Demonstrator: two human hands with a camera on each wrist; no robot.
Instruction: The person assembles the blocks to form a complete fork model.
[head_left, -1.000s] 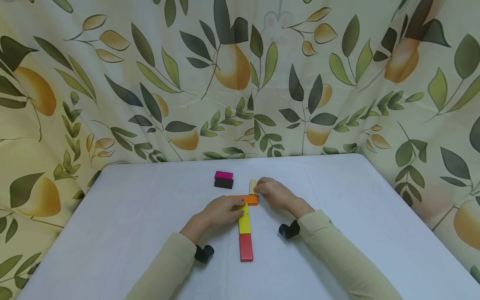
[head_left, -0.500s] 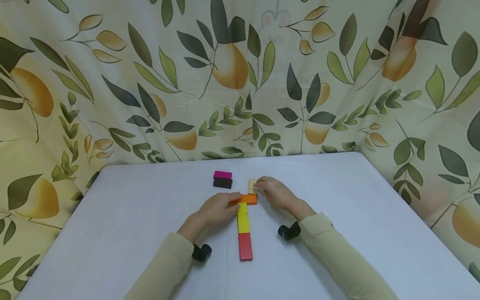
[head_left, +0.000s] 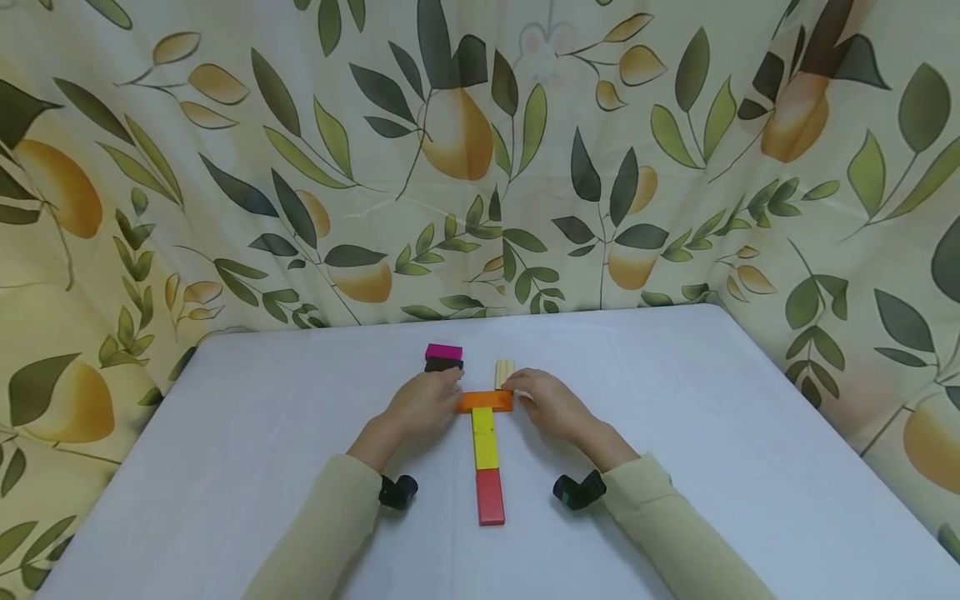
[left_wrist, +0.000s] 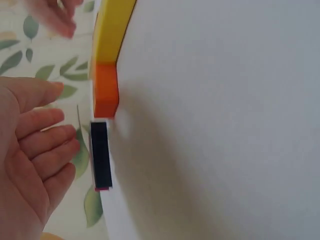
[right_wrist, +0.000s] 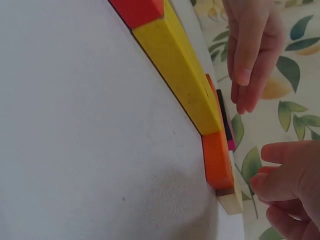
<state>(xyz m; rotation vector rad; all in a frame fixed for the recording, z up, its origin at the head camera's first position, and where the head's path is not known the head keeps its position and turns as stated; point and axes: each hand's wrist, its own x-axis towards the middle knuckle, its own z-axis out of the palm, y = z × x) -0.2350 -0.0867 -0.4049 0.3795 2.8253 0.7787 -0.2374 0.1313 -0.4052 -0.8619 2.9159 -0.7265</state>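
Observation:
A red wooden block [head_left: 491, 497] and a yellow block [head_left: 485, 442] lie end to end, leading up to an orange block [head_left: 486, 402] set crosswise. Beyond its right end lies a plain wooden block [head_left: 504, 372]. My left hand [head_left: 422, 406] hovers by the orange block's left end, partly covering a black block [head_left: 442, 365]; the left wrist view shows its fingers [left_wrist: 50, 142] loosely extended, holding nothing. Near the plain block and the orange block's right end is my right hand [head_left: 549, 406]. Its fingers [right_wrist: 275, 185] are loosely bent and apart from the blocks in the right wrist view.
Behind the black block sits a magenta block [head_left: 444, 352]. Everything lies on a white-covered table [head_left: 637, 358]. A leaf-and-fruit patterned curtain [head_left: 480, 233] hangs along the table's far edge and sides. A small black camera is on each wrist.
My left hand has left the orange and yellow blocks and moved left and forward, toward the black block. My right hand has drawn slightly back from the plain block to the orange block's end.

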